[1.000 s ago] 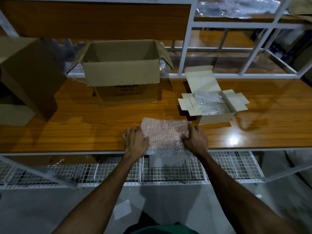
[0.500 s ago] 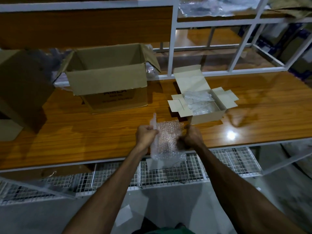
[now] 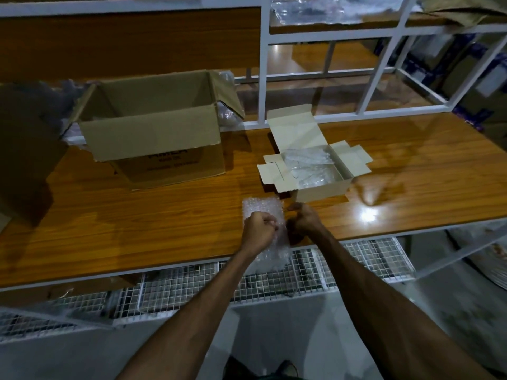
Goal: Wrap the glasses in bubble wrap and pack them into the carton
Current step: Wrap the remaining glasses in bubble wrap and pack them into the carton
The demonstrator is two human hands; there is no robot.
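A bubble wrap bundle [image 3: 264, 209] stands upright at the table's front edge, its lower end hanging past the edge. My left hand [image 3: 259, 229] grips its left side in a fist. My right hand [image 3: 303, 220] pinches its right side. What is inside the wrap is hidden. Beyond my hands sits a small white carton [image 3: 323, 189] with flaps open and clear wrapped glasses [image 3: 310, 167] inside. A large brown carton [image 3: 153, 133] stands open at the back left.
The wooden table [image 3: 164, 212] has a white metal rack [image 3: 263, 64] along its back. Another brown box [image 3: 24, 149] is at the far left edge. A wire mesh shelf [image 3: 178, 286] runs under the table. Plastic wrap [image 3: 315, 8] lies on the upper shelf.
The bubble wrap lay flat under both hands; both hands folded its sides inward and lifted it into a narrow upright bundle. The view shifted slightly left.
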